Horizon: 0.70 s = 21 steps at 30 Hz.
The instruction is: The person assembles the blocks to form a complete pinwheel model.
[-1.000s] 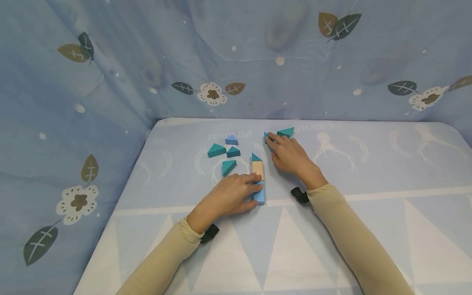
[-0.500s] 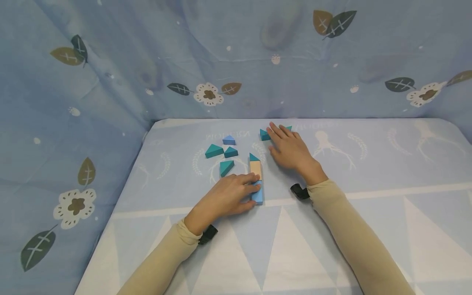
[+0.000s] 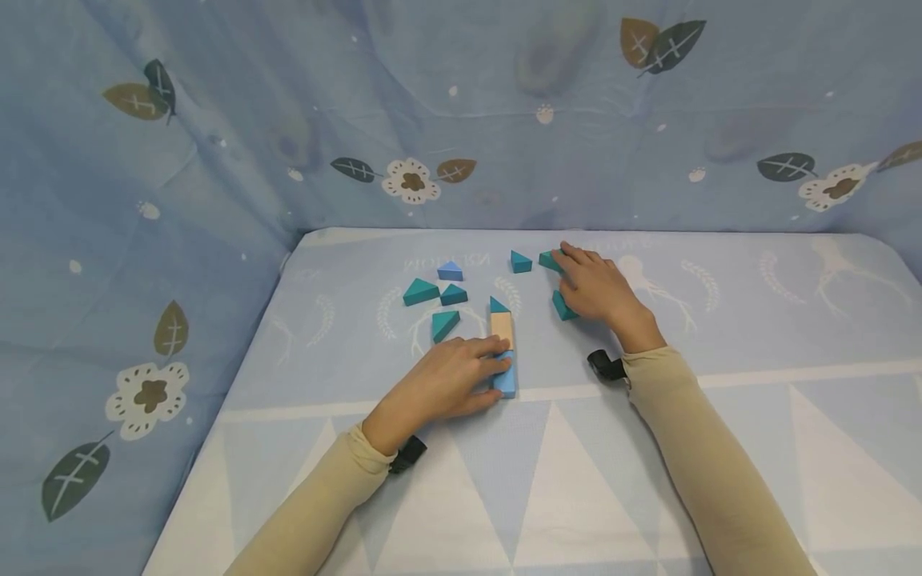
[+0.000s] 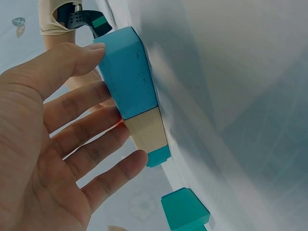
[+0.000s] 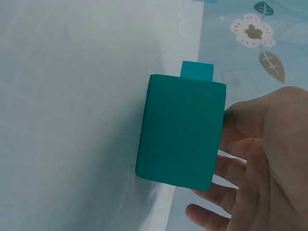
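Pale cloth (image 3: 763, 320): 10 blocks (image 3: 521, 262); left hand (image 3: 448, 378) spread against 2, right hand (image 3: 601, 286) loosely spread.

Creased blue cloth (image 3: 446, 48) hangs beyond the far edge of the counter (image 3: 785, 328) and along its left edge, printed with white flowers (image 3: 411, 182), green and brown leaves (image 3: 675, 46) and pale paw marks (image 3: 544, 114). The counter's cover (image 3: 346, 368) is pale blue toward the rounded far right corner; past a white band (image 3: 828, 374), triangles (image 3: 560, 512) fill the near side. Shadows fall soft.
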Available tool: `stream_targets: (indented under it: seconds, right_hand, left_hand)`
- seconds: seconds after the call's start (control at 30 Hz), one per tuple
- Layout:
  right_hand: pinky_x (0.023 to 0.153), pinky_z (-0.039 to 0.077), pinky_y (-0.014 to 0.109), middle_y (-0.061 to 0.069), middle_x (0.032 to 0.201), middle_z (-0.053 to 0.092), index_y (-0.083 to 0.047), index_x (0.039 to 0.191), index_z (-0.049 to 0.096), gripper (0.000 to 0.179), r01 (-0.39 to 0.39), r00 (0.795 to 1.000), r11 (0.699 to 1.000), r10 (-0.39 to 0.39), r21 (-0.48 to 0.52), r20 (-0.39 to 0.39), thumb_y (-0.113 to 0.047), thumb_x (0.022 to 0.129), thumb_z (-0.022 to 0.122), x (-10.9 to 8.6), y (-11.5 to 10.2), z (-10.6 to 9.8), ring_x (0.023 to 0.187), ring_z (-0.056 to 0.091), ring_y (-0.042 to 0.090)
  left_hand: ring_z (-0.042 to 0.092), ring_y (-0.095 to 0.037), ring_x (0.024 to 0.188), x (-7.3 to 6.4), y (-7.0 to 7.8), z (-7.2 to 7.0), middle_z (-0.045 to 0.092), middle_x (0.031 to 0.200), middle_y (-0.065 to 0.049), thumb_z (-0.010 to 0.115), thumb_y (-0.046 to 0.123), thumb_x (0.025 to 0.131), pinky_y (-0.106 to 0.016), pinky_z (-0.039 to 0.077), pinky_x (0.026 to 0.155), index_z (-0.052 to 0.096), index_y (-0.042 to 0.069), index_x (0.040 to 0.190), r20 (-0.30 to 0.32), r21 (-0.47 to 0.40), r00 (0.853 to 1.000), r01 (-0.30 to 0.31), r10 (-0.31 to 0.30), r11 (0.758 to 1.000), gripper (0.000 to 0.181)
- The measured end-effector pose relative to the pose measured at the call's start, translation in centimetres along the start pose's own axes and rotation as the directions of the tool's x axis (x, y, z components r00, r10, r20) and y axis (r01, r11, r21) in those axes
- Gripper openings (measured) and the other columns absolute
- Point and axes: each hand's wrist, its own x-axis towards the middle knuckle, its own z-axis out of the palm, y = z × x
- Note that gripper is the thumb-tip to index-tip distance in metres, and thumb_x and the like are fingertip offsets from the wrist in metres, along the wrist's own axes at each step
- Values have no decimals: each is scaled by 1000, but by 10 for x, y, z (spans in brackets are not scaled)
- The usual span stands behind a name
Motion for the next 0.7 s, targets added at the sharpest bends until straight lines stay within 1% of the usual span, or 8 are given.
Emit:
stream_targets:
  seconds: [0.17, 0.33, 0.5, 0.7]
  right_hand:
    - [113, 23, 62, 20, 161, 22, -5, 153, 30, 54, 7, 1000, 1000, -7, -11, -3, -14, 101, 37, -1, 4, 0, 145, 22, 44]
    - [113, 24, 62, 21, 158, 26, -5, 152, 34, 52, 22, 1000, 1000, -22, -13, 5, -13, 101, 39, -7, 0, -5, 143, 25, 45]
    - [112, 24, 63, 21, 157, 29, -7, 152, 35, 50, 52, 999, 999, -52, -2, 15, -14, 102, 40, -10, 0, -4, 143, 27, 45]
    - [113, 24, 62, 21, 155, 33, -8, 151, 38, 49, 81, 997, 997, -81, -2, 7, -19, 104, 42, -12, 1, -2, 141, 29, 45]
  left_hand:
    - [60, -20, 123, 1, 1, 0, 61, 136, -3, 71, 35, 88, -34, 53, 90, 70, 15, 123, 4, -6, 1000, -2, 2, 1000, 41]
    - [59, -19, 124, 2, 1, -1, 60, 137, -3, 71, 35, 88, -35, 53, 90, 70, 15, 124, 13, -5, 1000, -1, 1, 1000, 41]
    - [59, -20, 124, 1, 1, -2, 60, 137, -3, 71, 35, 89, -36, 53, 90, 70, 14, 124, 24, -2, 1000, 6, -6, 1000, 41]
    - [59, -20, 123, 1, 1, -2, 60, 137, -3, 70, 35, 89, -36, 53, 90, 70, 14, 124, 22, -7, 1000, 7, -6, 1000, 41]
